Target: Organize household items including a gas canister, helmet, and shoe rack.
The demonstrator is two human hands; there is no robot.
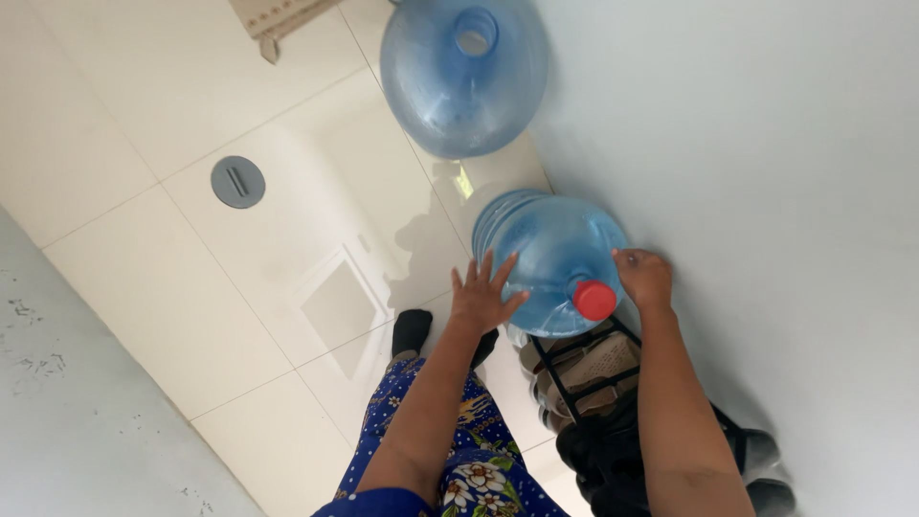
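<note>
Between both hands sits the capped water bottle [550,263], up against the white wall: left hand [481,295] flat on its side with fingers spread, right hand [644,278] curled over its shoulder beside the red cap [594,300]. Beyond the fingertips, an open empty bottle [463,72] stands on the tiled floor [191,278].

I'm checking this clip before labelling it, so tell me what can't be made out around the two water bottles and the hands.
- Capped blue bottle, head view: its base and floor contact are hidden by its own body.
- Right hand: fingertips curl behind the bottle's shoulder, so the grip is unclear.
- Left hand: the palm is out of sight under the hand.
- Open blue bottle: top edge cuts it off, and it is blurred.
- Shoe rack: largely hidden by the right forearm.
</note>
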